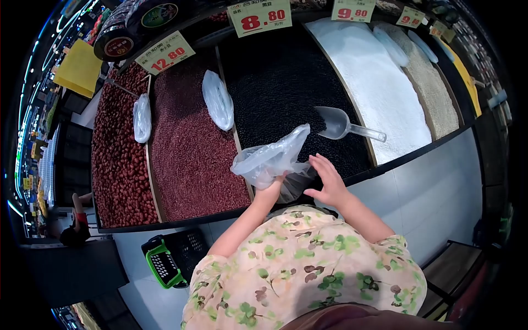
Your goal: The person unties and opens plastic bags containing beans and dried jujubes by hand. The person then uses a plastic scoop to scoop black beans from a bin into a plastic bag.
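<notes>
My left hand [269, 188] grips a clear plastic bag [275, 157] from below, near the front edge of the bin of black beans [269, 71]. The bag's mouth faces up and away; what lies inside, if anything, I cannot make out. Just right of the bag, my right hand [328, 181] has its fingers apart and holds nothing. A clear plastic scoop [334, 122] rests with its bowl in the black beans, its handle reaching right over the divider toward the white grains [374, 82].
Left of the black beans are small red beans [192, 165] and red dates [118, 165]. Rolled plastic bags [218, 100] lie on the bins. Price signs [260, 16] line the back. A black and green shopping basket [168, 264] stands on the floor; another person [77, 228] is at far left.
</notes>
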A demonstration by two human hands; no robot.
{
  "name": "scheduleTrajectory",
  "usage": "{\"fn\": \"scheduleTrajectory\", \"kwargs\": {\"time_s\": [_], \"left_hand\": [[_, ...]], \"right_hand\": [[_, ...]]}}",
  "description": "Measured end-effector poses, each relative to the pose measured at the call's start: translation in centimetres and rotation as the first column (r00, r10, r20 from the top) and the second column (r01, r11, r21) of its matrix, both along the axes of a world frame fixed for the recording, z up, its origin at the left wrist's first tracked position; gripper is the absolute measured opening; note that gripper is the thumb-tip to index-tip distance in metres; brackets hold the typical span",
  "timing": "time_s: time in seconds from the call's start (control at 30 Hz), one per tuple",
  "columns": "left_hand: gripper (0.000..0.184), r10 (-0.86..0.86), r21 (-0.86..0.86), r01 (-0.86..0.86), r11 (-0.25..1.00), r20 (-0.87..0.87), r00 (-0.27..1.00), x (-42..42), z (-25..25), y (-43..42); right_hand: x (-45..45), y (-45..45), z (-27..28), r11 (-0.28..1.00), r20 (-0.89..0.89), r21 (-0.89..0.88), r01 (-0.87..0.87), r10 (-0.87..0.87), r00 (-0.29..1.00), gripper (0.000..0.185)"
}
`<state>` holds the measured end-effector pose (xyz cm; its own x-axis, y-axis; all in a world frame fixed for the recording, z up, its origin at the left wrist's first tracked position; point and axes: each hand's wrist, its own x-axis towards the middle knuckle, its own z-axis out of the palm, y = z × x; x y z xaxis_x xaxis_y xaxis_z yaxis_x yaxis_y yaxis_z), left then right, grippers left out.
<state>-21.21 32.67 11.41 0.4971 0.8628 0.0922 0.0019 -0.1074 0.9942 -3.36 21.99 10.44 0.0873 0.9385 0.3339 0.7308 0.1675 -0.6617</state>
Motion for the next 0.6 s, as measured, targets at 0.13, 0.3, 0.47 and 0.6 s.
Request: {"fn": "scheduleTrajectory", "kwargs": {"time_s": [0.13, 0.3, 0.47, 0.6], "left_hand": [[0.029, -0.067, 0.092, 0.070, 0.993, -0.026, 0.997, 0.8, -0.6, -0.5], [0.037, -0.161, 0.344, 0.198, 0.918, -0.133, 0.978, 2.9, -1.2, -1.5], [0.036, -0.291, 0.560, 0.335, 0.758, -0.169, 0.942, 3.5, 0.6, -1.4], [0.037, -0.365, 0.398, 0.374, 0.838, -0.102, 0.926, 3.1, 1.6, -2.4]], "right_hand": [[-2.4, 0.2, -2.0, 0.975, 0.070, -0.223, -0.009, 0.025, 0.997, 0.103], [-4.2, 2.0, -0.1, 0.982, 0.039, -0.102, -0.160, 0.165, 0.986, 0.071], [-4.3, 2.8, -1.4, 0.976, -0.533, -0.059, -0.210, 0.147, 0.833, 0.052], [-4.4, 3.6, -2.8, 0.965, -0.850, 0.031, -0.259, 0.162, 0.501, 0.043]]}}
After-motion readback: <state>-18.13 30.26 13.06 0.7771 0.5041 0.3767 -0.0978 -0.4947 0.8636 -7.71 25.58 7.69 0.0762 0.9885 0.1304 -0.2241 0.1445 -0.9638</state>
